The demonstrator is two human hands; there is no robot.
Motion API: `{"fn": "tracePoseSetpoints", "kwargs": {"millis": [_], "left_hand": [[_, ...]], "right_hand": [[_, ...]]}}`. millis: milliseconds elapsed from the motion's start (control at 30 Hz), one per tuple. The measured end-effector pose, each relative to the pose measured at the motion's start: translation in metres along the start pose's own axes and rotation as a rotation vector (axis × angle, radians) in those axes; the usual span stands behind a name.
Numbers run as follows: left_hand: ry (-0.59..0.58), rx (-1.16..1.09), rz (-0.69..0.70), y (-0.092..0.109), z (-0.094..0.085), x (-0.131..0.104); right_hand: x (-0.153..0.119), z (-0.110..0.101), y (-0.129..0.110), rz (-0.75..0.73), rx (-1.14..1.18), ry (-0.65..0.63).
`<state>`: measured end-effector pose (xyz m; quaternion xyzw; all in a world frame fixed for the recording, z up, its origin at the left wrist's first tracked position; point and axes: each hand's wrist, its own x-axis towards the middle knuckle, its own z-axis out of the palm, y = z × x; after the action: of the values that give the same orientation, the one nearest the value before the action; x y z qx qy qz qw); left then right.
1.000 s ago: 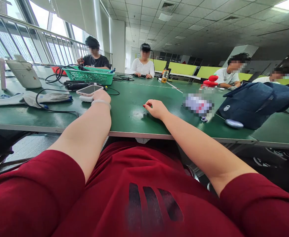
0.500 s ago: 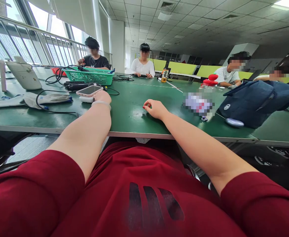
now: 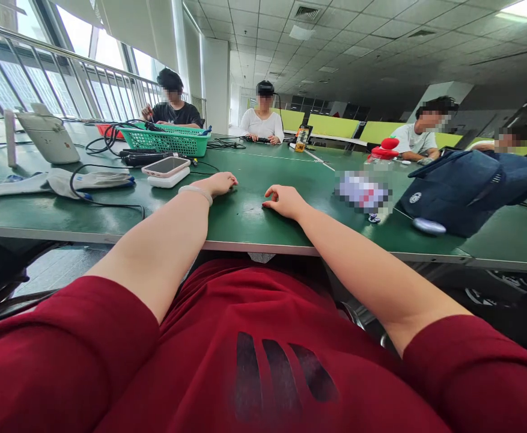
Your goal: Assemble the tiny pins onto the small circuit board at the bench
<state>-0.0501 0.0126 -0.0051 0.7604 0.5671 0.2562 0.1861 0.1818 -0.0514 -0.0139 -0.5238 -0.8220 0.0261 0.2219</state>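
Note:
My left hand (image 3: 222,183), with a pale band at its wrist, rests loosely curved on the green table (image 3: 240,231), and nothing shows in its fingers. To its left, a pink-edged phone (image 3: 168,166) lies on top of a white rounded block (image 3: 169,179), apart from the hand. My right hand (image 3: 286,201) rests on the tabletop a little to the right of the left one. Its fingers are bent with a gap between thumb and forefinger, and it holds nothing I can see.
White gloves (image 3: 60,182), a black cable and a white upright device (image 3: 49,137) are on the left. Behind the phone is a green basket (image 3: 168,141). A red-lidded bottle (image 3: 383,157) and a dark blue bag (image 3: 470,186) stand right. Several people sit around the table.
My left hand has moved right, away from the phone and white block, onto the table nearer my right hand. The phone and block stay put. My right hand's fingers have shifted only slightly.

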Motion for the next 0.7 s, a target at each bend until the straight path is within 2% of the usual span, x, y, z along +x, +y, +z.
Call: {"fn": "tracePoseSetpoints", "kwargs": {"millis": [67, 167, 267, 333, 433, 533, 700], "left_hand": [[-0.107, -0.277, 0.026, 0.014, 0.008, -0.006], [-0.263, -0.579, 0.03, 0.037, 0.019, -0.014], [-0.404, -0.742, 0.057, 0.06, 0.029, -0.023], [-0.429, -0.788, 0.056, 0.073, 0.035, -0.027], [-0.407, -0.827, 0.031, 0.081, 0.039, -0.031], [-0.334, -0.775, -0.005, 0.079, 0.036, -0.03], [-0.083, -0.415, 0.011, 0.065, 0.024, -0.022]], "right_hand": [[0.001, 0.0, 0.0, 0.033, -0.012, 0.0], [0.003, 0.001, 0.001, 0.045, -0.043, -0.002], [0.004, 0.003, 0.003, 0.023, -0.082, -0.001], [0.005, 0.004, 0.004, 0.012, -0.104, -0.001], [0.004, 0.005, 0.004, 0.007, -0.109, -0.001], [0.004, 0.004, 0.003, -0.002, -0.093, 0.005], [0.003, 0.002, 0.0, -0.036, -0.088, -0.006]]}}
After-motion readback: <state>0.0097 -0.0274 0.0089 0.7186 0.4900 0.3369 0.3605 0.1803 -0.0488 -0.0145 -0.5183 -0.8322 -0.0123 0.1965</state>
